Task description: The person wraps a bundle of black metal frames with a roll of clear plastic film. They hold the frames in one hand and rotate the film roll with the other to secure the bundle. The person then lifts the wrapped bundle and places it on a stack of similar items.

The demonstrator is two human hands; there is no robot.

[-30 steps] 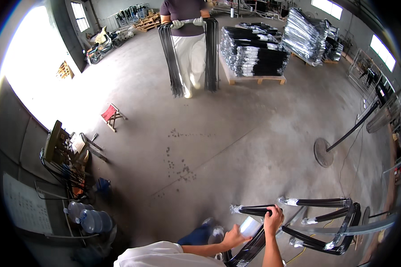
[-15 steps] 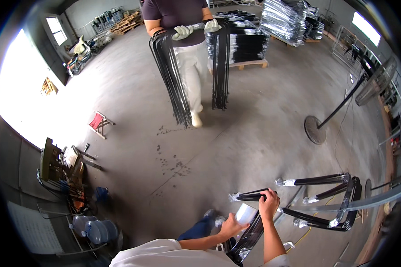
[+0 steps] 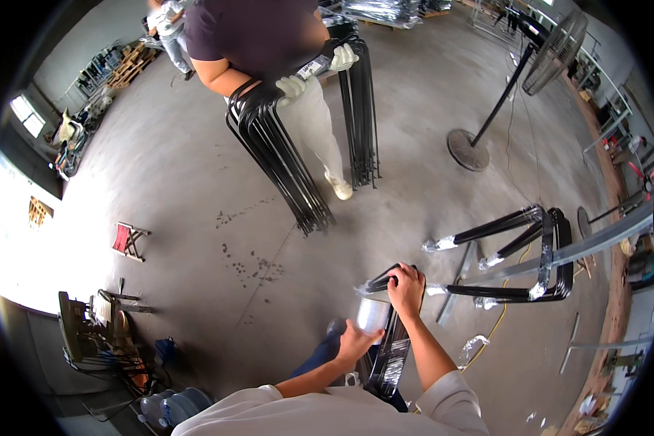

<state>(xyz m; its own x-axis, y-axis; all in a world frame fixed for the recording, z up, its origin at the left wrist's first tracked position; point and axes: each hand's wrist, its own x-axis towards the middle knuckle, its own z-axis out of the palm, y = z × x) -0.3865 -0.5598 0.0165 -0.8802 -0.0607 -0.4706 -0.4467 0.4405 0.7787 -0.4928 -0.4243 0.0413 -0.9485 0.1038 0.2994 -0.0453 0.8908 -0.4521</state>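
Observation:
My left hand (image 3: 354,343) grips a roll of clear stretch film (image 3: 373,315) beside a bundle of bent black metal tubes (image 3: 391,360). Film shines along part of that bundle and at its tip. Closed over the bundle's top corner, my right hand (image 3: 407,291) hides what lies under its fingers. To the right, more black tube frames (image 3: 559,254) hang over a grey metal bar (image 3: 588,251), their ends wrapped in film. Ahead, a co-worker's gloved hands (image 3: 292,89) carry a stack of black U-shaped tubes (image 3: 272,156).
A stand fan (image 3: 498,94) is at the far right, its cable running over the floor. A yellow cord (image 3: 495,328) crosses the floor below the rack. At left are a red folding stool (image 3: 126,240), a machine (image 3: 87,327) and water jugs (image 3: 178,407). Another person (image 3: 171,29) stands far back.
The co-worker with the black tubes has come closer. My view has swung, shifting the background. My hands remain at the bundle, the film roll now standing more upright.

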